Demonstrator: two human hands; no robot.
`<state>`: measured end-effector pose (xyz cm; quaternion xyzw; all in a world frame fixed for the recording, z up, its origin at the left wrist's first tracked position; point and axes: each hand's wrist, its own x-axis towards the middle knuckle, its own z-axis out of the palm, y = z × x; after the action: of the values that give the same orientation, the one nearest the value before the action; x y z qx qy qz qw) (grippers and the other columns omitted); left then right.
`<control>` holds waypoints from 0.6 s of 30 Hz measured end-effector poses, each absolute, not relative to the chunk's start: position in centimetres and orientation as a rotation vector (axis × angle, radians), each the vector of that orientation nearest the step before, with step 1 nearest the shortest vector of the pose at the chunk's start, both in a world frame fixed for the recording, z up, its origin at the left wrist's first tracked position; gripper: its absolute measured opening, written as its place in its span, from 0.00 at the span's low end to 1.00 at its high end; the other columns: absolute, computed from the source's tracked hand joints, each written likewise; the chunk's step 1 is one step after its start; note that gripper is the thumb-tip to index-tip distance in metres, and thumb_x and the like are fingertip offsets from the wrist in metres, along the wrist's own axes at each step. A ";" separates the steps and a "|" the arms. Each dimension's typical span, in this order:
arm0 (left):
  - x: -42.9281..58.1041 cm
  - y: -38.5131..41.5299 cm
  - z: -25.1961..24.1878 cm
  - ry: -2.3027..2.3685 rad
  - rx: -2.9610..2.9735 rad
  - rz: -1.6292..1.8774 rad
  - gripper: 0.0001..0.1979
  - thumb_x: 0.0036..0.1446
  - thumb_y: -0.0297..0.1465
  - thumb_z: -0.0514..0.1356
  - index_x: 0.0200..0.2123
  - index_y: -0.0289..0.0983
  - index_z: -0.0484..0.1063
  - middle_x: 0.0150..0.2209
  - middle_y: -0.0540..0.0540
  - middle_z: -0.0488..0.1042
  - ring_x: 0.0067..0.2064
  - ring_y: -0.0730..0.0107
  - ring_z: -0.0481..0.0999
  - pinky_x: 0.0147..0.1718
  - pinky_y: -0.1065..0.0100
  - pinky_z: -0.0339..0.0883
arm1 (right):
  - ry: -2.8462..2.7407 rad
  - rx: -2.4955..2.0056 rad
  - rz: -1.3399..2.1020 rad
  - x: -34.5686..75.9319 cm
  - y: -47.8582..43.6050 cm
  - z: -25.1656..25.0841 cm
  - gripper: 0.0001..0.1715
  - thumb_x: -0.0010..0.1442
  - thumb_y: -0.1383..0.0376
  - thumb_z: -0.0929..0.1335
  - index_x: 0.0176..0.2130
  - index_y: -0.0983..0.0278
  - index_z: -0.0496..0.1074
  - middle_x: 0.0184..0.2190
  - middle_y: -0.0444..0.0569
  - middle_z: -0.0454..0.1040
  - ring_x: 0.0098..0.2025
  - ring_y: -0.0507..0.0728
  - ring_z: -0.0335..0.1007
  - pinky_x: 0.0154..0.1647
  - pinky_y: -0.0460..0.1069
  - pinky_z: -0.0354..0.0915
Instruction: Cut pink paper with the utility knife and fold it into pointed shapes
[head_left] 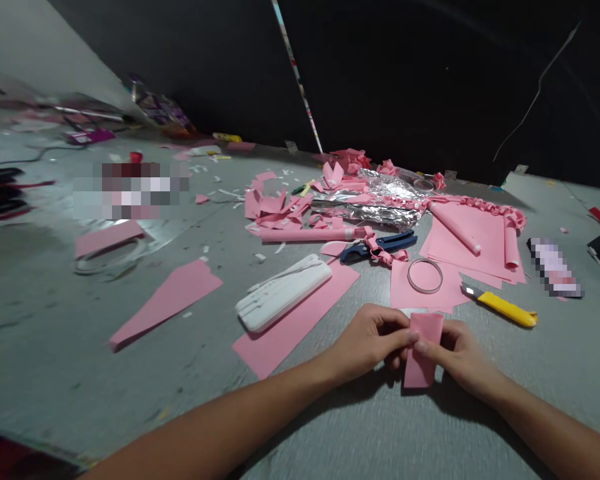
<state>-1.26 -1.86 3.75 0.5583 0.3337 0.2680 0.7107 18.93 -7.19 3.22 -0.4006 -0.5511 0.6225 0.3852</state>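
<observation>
Between my two hands is a folded strip of pink paper [423,363], upright just above the table near its front. My left hand [375,340] pinches its left edge with thumb and fingers. From the other side, my right hand [460,353] grips it, thumb across the front and fingers behind. Just beyond lie pink sheets [403,283] with a grey tape ring [425,291] on them. To the right rests a yellow box cutter [507,309], its blade end toward the ring. Left of my hands, a white oblong device [285,293] lies on a pink sheet [275,353].
Blue-handled scissors [380,245] lie beyond, among pink paper scraps [280,207] and crumpled silver foil [385,217]. Rolled pink paper tubes [455,228] rest on stacked sheets at the right. A phone [555,267] lies farther right. A cut pink piece [167,303] is at the left.
</observation>
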 end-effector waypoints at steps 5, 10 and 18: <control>-1.3 -1.8 3.8 0.740 1.256 0.597 0.22 0.57 0.48 0.74 0.26 0.35 0.79 0.21 0.48 0.74 0.21 0.72 0.73 0.22 0.71 0.65 | -1.403 -1.030 1.578 18.8 -7.1 3.0 0.30 0.68 0.40 0.75 0.44 0.64 0.87 0.35 0.53 0.84 0.37 0.59 0.81 0.46 0.56 0.78; -1.3 -1.8 4.0 0.748 1.295 0.607 0.21 0.58 0.47 0.72 0.26 0.36 0.79 0.21 0.49 0.73 0.21 0.73 0.72 0.23 0.71 0.64 | -1.389 -1.057 1.552 18.7 -7.2 2.8 0.29 0.67 0.41 0.76 0.44 0.65 0.87 0.35 0.53 0.84 0.37 0.59 0.81 0.46 0.54 0.77; -1.4 -1.6 4.1 0.756 1.363 0.596 0.19 0.59 0.46 0.70 0.27 0.35 0.77 0.21 0.50 0.73 0.22 0.73 0.71 0.24 0.72 0.63 | -1.368 -1.086 1.506 18.5 -7.4 2.5 0.33 0.66 0.38 0.75 0.45 0.65 0.87 0.35 0.53 0.85 0.37 0.59 0.81 0.45 0.54 0.77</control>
<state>-1.44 -1.60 4.07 0.6051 0.3355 0.2644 0.6718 18.55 -7.40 2.46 -0.4304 -0.5421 0.5969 0.4057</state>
